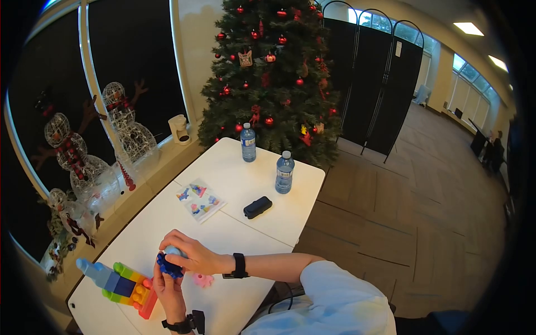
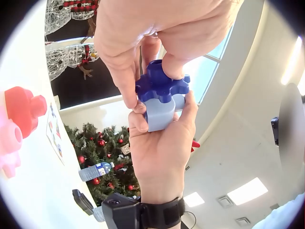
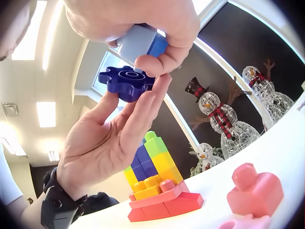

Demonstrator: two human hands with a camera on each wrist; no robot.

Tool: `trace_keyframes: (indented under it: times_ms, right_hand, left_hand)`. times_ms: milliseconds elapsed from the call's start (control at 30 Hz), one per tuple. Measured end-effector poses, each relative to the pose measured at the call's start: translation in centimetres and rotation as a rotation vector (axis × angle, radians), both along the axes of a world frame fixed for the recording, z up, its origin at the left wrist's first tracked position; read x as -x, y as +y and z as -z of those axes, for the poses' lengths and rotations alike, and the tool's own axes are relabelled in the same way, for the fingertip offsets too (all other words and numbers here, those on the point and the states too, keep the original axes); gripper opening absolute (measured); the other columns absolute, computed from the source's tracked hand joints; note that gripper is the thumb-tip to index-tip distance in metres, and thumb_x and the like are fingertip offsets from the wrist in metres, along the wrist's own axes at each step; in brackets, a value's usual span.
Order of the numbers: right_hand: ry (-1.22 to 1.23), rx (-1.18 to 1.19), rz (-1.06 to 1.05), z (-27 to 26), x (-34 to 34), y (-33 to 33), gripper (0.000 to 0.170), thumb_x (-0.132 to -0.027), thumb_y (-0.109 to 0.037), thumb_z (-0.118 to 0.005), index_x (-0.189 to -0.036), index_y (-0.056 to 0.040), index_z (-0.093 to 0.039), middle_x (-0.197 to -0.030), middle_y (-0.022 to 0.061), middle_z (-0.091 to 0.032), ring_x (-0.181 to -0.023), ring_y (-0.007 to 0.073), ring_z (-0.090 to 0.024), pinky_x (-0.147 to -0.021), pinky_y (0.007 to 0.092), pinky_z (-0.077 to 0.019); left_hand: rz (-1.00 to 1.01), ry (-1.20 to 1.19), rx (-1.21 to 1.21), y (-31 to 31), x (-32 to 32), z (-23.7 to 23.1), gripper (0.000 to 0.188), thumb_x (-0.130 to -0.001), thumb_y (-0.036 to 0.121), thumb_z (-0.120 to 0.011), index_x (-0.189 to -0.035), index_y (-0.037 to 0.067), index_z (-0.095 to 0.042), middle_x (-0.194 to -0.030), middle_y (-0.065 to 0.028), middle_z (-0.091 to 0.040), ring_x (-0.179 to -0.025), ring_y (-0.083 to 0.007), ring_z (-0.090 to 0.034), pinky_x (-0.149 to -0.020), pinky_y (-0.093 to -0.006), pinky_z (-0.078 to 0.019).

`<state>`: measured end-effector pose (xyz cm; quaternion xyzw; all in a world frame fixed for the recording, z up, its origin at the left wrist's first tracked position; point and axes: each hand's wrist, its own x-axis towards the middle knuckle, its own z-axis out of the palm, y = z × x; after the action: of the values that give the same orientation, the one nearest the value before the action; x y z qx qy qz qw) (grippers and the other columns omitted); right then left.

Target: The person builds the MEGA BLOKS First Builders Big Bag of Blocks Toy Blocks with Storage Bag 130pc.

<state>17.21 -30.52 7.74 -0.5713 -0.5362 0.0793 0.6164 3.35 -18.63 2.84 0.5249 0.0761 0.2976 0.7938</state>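
In the head view my left hand (image 1: 167, 287) pinches a dark blue toy gear (image 1: 169, 267) by its toothed edge. My right hand (image 1: 196, 254) comes over from the right, its fingers curled round a light blue building block (image 1: 175, 251). The right wrist view shows the block (image 3: 137, 44) tilted above the gear's ringed face (image 3: 126, 83), with a brighter blue part (image 3: 158, 46) at its side. From the left wrist, the gear (image 2: 162, 88) overlaps the block's end. Left of the hands stands a structure of stacked coloured blocks (image 1: 124, 286).
A pink gear (image 1: 202, 280) lies on the white table (image 1: 245, 240), close to a coral block (image 3: 256, 194). Farther back are a picture sheet (image 1: 207, 211), a black case (image 1: 258, 207) and two water bottles (image 1: 284, 174). Wire snowmen (image 1: 131, 137) line the windowsill.
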Motion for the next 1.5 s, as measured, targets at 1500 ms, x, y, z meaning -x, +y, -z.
trace_keyframes:
  times_ms: [1500]
  right_hand:
    - [-0.311, 0.548, 0.170, 2.7, -4.2, 0.8, 0.044, -0.091, -0.041, -0.072, -0.121, -0.0093, -0.069, -0.093, 0.0122, -0.078, -0.088, 0.0350, -0.074, -0.078, 0.0456, -0.0584]
  left_hand:
    - [-0.382, 0.558, -0.884, 2.5, 5.4, 2.7, 0.059, -0.068, 0.002, -0.090, -0.118, 0.000, -0.058, -0.111, -0.0109, -0.064, -0.090, -0.0203, -0.073, -0.066, -0.0284, -0.0633]
